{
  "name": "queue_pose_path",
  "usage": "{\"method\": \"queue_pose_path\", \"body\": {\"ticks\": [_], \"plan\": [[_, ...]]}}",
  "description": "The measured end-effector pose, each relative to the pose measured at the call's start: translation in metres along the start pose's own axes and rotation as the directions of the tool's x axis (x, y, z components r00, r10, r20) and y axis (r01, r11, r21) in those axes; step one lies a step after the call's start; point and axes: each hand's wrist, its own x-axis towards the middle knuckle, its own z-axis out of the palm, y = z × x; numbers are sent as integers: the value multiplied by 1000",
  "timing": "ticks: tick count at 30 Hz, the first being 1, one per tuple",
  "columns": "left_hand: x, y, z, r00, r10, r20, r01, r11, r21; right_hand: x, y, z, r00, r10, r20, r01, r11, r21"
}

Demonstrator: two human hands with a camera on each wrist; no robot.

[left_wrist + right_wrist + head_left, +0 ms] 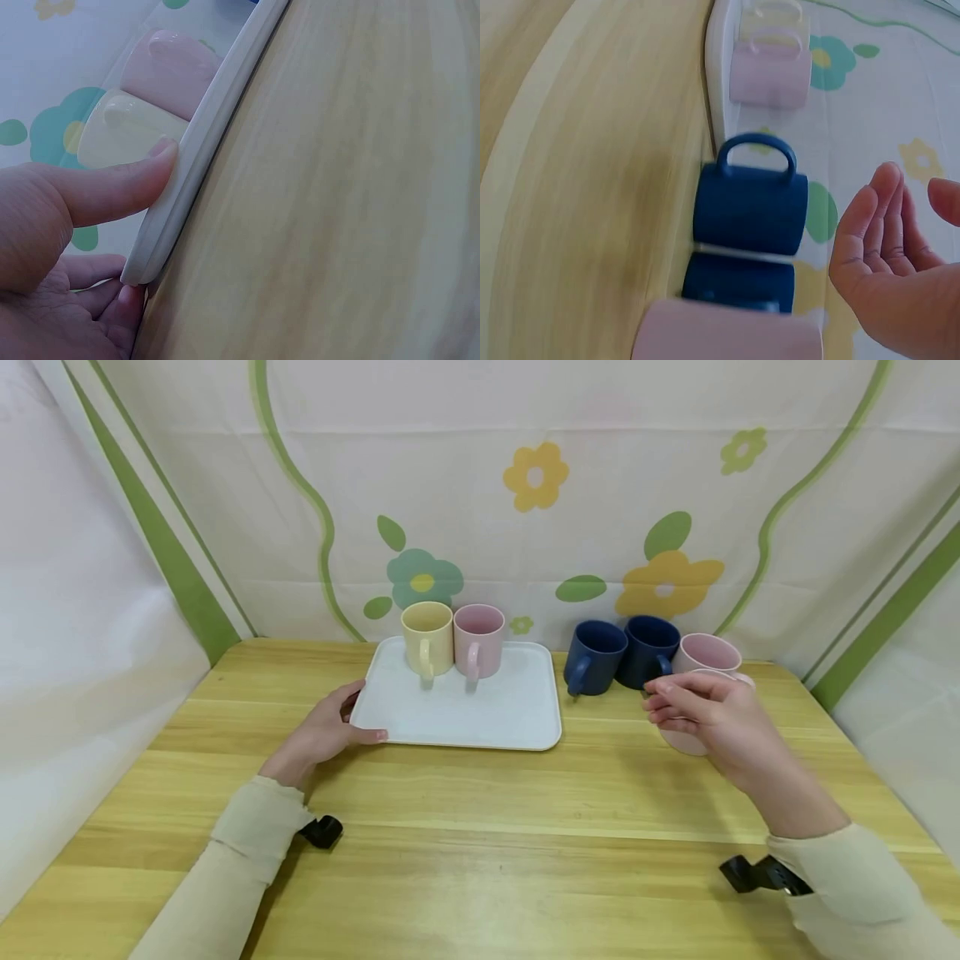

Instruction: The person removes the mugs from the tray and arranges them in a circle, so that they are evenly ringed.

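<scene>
My left hand [322,727] grips the near left corner of a white tray [465,718]. Its thumb lies on the rim in the left wrist view, and the other fingers are at the tray's side and underside. On the tray a yellow mug [429,647] and a pink mug [483,652] stand side by side, handles toward me. My right hand [716,714] is raised, fingers slightly bent and holding nothing. It partly hides a near pink mug [684,743]. Behind that stands another pink mug [708,650], beside two dark blue mugs [596,660].
Under everything is a wooden table [465,843]. A white curtain [450,468] with flower prints hangs along its back edge, close behind the mugs. Black wrist straps [322,832] stick out below both sleeves.
</scene>
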Motion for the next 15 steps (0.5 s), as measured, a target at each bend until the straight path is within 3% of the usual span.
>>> {"method": "queue_pose_path", "body": {"ticks": [9, 15], "plan": [[0, 2, 0, 1000, -7, -2, 7, 1000, -4, 34, 12, 45, 991, 137, -8, -137, 987, -82], [1, 2, 0, 1000, -20, -2, 20, 1000, -6, 58, 21, 68, 983, 182, -11, -181, 973, -144]]}}
